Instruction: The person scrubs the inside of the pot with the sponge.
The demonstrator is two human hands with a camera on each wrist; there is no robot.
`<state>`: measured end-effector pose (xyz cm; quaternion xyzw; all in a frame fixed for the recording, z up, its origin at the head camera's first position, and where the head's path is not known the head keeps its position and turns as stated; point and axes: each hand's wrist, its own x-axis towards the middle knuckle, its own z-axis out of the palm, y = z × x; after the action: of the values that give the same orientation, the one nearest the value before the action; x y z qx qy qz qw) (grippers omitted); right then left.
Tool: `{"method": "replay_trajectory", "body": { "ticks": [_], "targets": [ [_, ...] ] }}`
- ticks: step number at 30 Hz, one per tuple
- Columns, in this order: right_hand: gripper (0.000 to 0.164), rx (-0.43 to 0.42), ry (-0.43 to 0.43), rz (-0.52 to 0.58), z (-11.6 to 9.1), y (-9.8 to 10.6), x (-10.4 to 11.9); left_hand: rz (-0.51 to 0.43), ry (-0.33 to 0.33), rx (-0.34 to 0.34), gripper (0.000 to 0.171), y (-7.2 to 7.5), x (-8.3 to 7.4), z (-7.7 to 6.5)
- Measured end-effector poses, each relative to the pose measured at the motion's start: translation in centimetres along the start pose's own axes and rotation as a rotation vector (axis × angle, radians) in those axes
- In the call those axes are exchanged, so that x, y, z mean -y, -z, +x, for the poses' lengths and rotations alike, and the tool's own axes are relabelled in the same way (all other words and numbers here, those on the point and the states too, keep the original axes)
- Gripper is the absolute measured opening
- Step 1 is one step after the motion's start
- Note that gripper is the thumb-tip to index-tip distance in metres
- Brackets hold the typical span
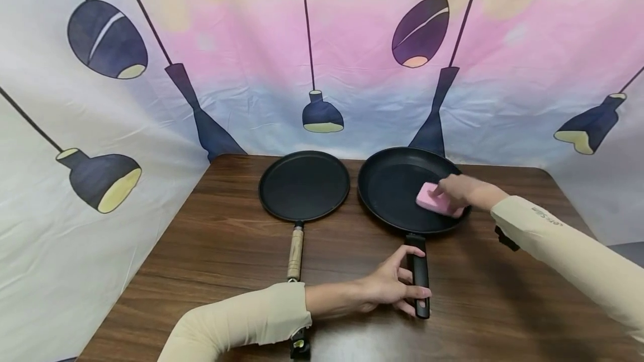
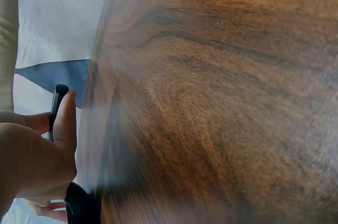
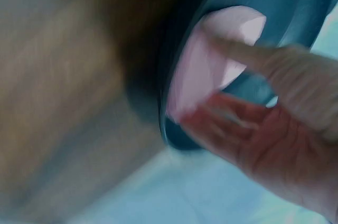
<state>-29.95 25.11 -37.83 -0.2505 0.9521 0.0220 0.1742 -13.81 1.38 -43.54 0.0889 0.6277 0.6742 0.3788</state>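
Observation:
A black frying pan [image 1: 389, 189] lies on the right half of the table. My left hand [image 1: 389, 284] grips its black handle [image 1: 419, 278], thumb and fingers on either side; the left wrist view shows the handle's end [image 2: 59, 97] between the fingers. My right hand [image 1: 459, 190] holds a pink sponge [image 1: 429, 199] against the inside of the pan, near its right wall. In the right wrist view the sponge [image 3: 198, 71] looks bent between thumb and fingers, and the picture is blurred. Left of the frying pan lies a flat round black pan [image 1: 304, 185] with a wooden handle [image 1: 296, 253].
The brown wooden table [image 1: 226, 256] bears both pans. Close behind it hangs a cloth backdrop [image 1: 271, 71] printed with dark lamps. My left forearm crosses the table's front, near the lower end of the wooden handle.

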Motion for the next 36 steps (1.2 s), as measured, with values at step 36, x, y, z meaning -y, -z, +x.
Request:
{"method": "replay_trajectory", "body": {
  "ticks": [36],
  "targets": [
    [0.056, -0.041, -0.133, 0.208, 5.9, 0.0, -1.9, -0.009, 0.012, 0.045, 0.061, 0.3, 0.1, -0.3]
  ]
}}
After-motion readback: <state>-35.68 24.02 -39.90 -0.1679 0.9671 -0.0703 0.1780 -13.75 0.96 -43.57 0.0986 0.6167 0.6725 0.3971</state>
